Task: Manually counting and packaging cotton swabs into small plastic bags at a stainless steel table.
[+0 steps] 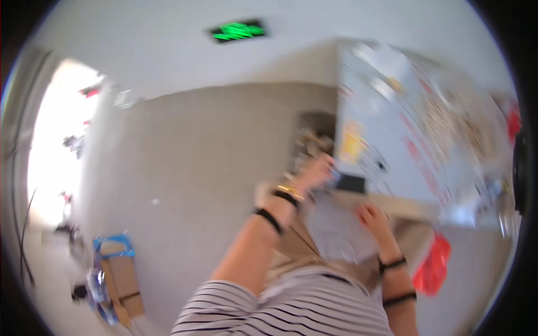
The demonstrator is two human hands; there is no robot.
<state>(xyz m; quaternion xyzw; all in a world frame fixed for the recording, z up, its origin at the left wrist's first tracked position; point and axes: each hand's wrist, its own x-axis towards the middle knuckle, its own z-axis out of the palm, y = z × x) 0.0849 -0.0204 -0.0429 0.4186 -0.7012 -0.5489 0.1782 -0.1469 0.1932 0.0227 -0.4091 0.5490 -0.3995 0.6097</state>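
My left hand (pixel 316 172) reaches forward by the table's left edge, its fingers curled closed. A small bluish blur shows by its fingertips, too smeared to name. Just beyond that hand stands a dark container (pixel 316 120) with brownish and pale pieces in it. Over my lap lies a pale, see-through sheet or bag (pixel 342 227). My right hand (pixel 374 219) is beside it, below the table's near edge, with fingers slightly bent and apart and nothing visible in them. A dark flat rectangle (pixel 350 183) rests at the table's near left corner.
The white table (pixel 392 151) on the right carries a yellow item (pixel 352 143), red-marked strips and clear bags of beige pieces (pixel 443 123). A red plastic bag (pixel 434 263) hangs or lies to my right. Cardboard (pixel 123 280) with blue edging is on the floor at left.
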